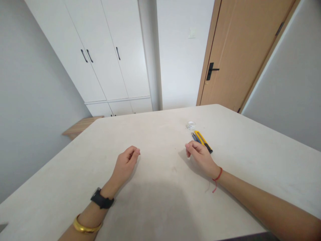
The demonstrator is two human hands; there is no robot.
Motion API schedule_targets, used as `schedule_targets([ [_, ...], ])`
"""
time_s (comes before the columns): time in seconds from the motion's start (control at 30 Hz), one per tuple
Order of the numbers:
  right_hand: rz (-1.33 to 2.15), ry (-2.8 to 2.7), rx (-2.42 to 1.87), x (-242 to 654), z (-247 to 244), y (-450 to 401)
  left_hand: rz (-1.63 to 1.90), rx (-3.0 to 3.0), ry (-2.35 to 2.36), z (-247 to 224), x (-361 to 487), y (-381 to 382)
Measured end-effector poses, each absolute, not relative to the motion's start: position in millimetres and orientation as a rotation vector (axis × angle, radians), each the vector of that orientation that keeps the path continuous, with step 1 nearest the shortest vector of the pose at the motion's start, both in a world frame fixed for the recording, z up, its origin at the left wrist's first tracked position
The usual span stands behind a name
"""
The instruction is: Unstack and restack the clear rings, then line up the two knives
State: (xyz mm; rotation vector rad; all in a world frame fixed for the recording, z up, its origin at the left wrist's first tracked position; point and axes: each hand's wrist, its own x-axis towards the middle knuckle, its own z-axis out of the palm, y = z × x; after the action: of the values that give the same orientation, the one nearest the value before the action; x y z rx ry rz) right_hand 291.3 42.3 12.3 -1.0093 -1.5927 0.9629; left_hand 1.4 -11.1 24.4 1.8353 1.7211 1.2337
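Observation:
My left hand (126, 161) rests on the pale table (155, 134) with its fingers curled in, holding nothing. A black watch and a gold bangle sit on that arm. My right hand (199, 155) lies to the right, also curled and empty, just in front of a yellow-and-black utility knife (203, 142). Beside the knife lies a slim blue tool (195, 137), partly hidden by it. A small clear roll of tape (191, 125) stands slightly farther back. A red string circles my right wrist.
The table's far edge runs ahead, with a light wooden shelf (81, 126) beyond its left corner. White cabinets (105, 57) stand at the back, and a wooden door (233, 50) with a black handle is at the back right.

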Motion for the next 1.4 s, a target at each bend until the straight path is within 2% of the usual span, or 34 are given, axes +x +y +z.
schedule_targets([
  [1.4, 0.959, -1.576, -1.025, 291.4, 13.7, 42.0, 1.285, 1.745, 1.65, 20.7, 0.6, -9.3],
])
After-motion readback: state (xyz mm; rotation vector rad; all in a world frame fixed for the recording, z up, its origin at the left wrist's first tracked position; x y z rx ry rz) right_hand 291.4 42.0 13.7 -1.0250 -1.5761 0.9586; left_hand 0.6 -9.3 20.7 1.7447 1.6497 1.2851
